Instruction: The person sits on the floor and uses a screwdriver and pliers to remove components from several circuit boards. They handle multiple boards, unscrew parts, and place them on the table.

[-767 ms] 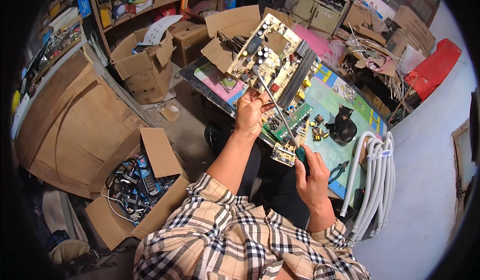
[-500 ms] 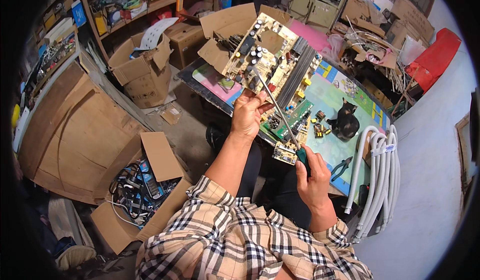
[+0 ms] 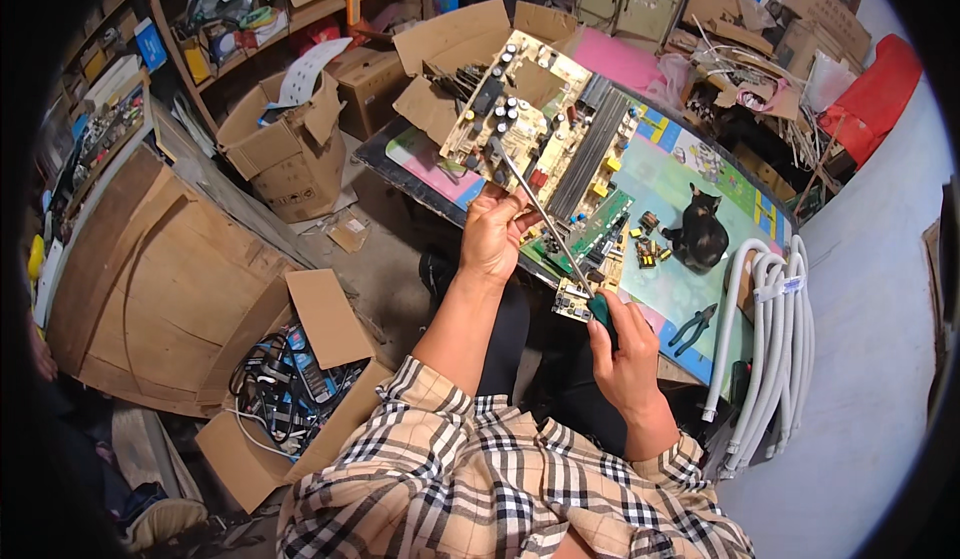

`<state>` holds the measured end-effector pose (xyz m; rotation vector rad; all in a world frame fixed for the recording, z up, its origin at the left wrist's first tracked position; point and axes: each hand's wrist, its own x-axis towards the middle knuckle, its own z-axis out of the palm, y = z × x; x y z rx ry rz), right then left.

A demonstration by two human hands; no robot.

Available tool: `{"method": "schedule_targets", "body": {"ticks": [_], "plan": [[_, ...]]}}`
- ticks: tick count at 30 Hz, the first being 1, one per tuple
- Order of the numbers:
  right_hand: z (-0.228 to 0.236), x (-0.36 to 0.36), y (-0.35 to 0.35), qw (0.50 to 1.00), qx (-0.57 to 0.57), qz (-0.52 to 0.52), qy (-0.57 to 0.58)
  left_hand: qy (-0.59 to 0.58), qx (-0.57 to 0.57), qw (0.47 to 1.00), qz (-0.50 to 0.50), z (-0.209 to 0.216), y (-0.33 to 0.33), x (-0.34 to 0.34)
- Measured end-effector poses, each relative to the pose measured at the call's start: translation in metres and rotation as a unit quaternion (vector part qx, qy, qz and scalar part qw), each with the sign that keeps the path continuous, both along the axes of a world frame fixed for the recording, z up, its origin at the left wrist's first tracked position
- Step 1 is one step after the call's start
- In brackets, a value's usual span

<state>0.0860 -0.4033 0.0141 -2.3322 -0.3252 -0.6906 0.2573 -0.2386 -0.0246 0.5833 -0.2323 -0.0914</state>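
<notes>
My left hand [image 3: 492, 234] grips the lower edge of a large tan circuit board [image 3: 525, 139], holding it tilted above the table. Black capacitors, coils and a long grey heat sink [image 3: 592, 149] stand on the board. In my right hand [image 3: 625, 359] is a screwdriver [image 3: 548, 224] with a green handle and a long metal shaft. Its tip reaches the components on the board's left part. Beneath, a green circuit board [image 3: 605, 229] and a smaller tan board [image 3: 573, 299] lie at the table's near edge.
A black cat [image 3: 700, 231] sits on the colourful table mat [image 3: 650, 184], beside loose yellow-and-black components [image 3: 650, 252]. Pliers [image 3: 692, 329] lie near coiled white hoses [image 3: 770, 349] at right. An open carton of cables [image 3: 300, 379] stands on the floor at left.
The held board and the screwdriver tip have shifted slightly to the left. The cat's head has turned and lifted. The view has moved a little.
</notes>
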Motion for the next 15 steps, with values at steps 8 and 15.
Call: {"method": "schedule_targets", "body": {"ticks": [8,15], "plan": [[0.005,0.000,0.001,1.000,0.009,-0.009,-0.003,0.016,0.006,1.000,0.003,0.010,-0.002,-0.001],[0.003,0.001,0.002,1.000,0.006,-0.004,0.007,0.005,-0.010,1.000,-0.001,0.004,-0.001,0.002]]}}
